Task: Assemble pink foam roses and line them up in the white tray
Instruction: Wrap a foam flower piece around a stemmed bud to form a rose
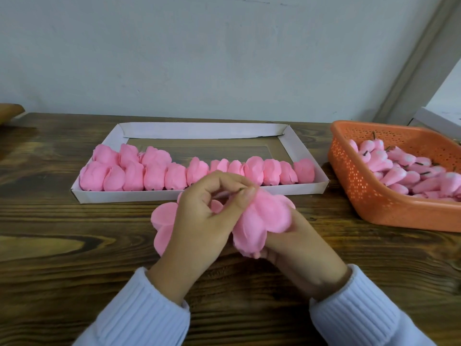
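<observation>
My right hand (296,243) cups a pink foam rose (262,221) from below, just in front of the white tray (199,131). Fingers of my left hand (207,216) pinch the thin dark stem tip at the top of that rose. Loose pink petal sheets (163,221) lie on the table under my left hand, partly hidden. Several finished roses (159,173) stand lined up in the tray's near row, with a few more behind them at the left.
An orange perforated basket (369,196) at the right holds several pink buds with dark stems (409,171). The tray's back half shows bare bottom. A wooden table (74,245) runs to a pale wall. A white box edge (434,121) sits behind the basket.
</observation>
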`<state>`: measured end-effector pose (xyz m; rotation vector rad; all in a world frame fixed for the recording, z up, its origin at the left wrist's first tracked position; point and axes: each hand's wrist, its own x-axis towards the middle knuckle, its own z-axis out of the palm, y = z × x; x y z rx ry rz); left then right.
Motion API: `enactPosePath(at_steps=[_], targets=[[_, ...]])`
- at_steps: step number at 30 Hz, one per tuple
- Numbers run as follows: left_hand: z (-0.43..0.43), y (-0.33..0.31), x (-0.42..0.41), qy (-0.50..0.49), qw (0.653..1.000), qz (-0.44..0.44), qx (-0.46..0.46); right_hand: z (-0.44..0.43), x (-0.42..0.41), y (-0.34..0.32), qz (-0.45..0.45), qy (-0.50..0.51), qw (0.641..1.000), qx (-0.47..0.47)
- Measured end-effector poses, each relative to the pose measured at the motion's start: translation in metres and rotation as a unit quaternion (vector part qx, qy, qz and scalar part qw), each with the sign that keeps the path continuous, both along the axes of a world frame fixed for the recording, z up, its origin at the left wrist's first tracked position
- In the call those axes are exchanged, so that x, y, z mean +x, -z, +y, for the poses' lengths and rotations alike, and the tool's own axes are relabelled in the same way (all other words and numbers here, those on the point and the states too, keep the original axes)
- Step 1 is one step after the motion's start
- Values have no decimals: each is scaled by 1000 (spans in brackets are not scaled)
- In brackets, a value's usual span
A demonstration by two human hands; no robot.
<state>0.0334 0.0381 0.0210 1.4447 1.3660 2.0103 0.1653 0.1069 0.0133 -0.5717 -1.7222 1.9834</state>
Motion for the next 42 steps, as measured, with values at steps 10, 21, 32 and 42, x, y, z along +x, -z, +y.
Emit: enactPosePath(at_steps=[10, 21, 32, 42], targets=[[-3, -2, 3, -65, 989, 115, 60, 9, -4, -11, 115, -92, 928, -343], [-4, 4, 13, -51, 986, 160, 8, 4, -5, -8, 133, -210, 904, -347], [-5, 5, 4, -56, 948, 308, -55, 5, -2, -9, 135, -204, 909, -338], [-2, 7, 4, -81, 972, 208, -77, 11, 5, -19, 97, 103, 977, 158]])
